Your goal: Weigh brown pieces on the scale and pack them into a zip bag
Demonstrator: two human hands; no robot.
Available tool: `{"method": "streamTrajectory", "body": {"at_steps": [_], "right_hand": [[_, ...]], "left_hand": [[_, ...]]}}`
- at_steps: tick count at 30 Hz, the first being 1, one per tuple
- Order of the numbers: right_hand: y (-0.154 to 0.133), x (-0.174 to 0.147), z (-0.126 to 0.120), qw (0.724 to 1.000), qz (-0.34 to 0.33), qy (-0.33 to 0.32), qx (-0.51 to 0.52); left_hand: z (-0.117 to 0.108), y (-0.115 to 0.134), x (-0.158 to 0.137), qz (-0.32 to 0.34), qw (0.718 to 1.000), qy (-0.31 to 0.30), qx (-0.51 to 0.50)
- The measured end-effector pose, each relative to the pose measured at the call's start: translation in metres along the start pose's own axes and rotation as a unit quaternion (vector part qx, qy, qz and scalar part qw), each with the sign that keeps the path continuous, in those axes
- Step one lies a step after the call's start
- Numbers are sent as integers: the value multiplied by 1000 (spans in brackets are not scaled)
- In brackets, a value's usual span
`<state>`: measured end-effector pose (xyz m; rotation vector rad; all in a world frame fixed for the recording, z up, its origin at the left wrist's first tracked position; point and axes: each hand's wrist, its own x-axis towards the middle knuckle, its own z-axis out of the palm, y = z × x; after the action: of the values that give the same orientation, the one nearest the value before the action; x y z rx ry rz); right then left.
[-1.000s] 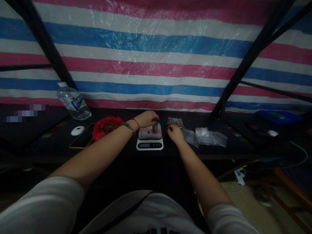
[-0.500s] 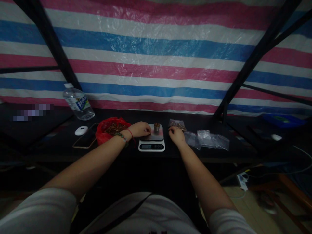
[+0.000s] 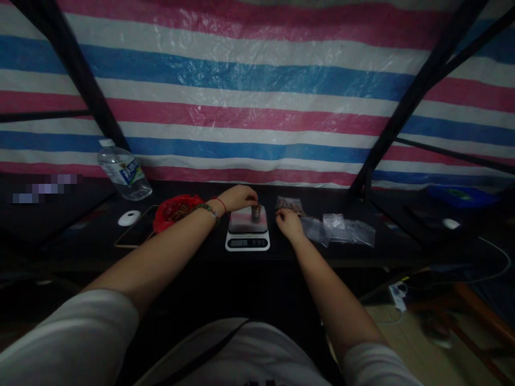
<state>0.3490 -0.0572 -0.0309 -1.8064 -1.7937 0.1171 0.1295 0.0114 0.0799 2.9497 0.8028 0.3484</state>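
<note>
The left hand [image 3: 238,197] reaches over the back of a small white kitchen scale [image 3: 247,231], its fingers bunched together right above a little metal cup [image 3: 256,212] that stands upright on the scale's shiny platform, toward the right rear corner; whether the fingertips pinch anything or touch the cup's rim is too small and dim to tell. The wrist carries a red string and a beaded bracelet. The right hand [image 3: 288,223] rests on the dark table [image 3: 306,249] just right of the scale, fingers curled loosely, close to a small clear bag [image 3: 288,204] holding brownish bits. More clear plastic bags [image 3: 341,229] lie in a loose heap farther right (flat, and overlapping one another). Left of the scale sits a red bag [image 3: 176,210] open on brownish pieces, then a phone [image 3: 134,233], a white mouse [image 3: 129,217] and a water bottle [image 3: 124,170] standing by the striped tarp [image 3: 249,96].
</note>
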Motion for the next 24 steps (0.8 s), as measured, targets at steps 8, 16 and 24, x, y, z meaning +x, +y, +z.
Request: {"method": "streamTrajectory", "body": {"at_steps": [8,16,24], "right_hand": [[0,0,-1,1000,-5,2,3],[1,2,0,1000,-5,-7,0],[0,0,-1,1000,-11,-4,-3]], "left_hand": [[5,-3,30,21,997,-55,56],[7,-9,34,27,995,-67,61],[6,-14,28,32,997,-42,56]]}}
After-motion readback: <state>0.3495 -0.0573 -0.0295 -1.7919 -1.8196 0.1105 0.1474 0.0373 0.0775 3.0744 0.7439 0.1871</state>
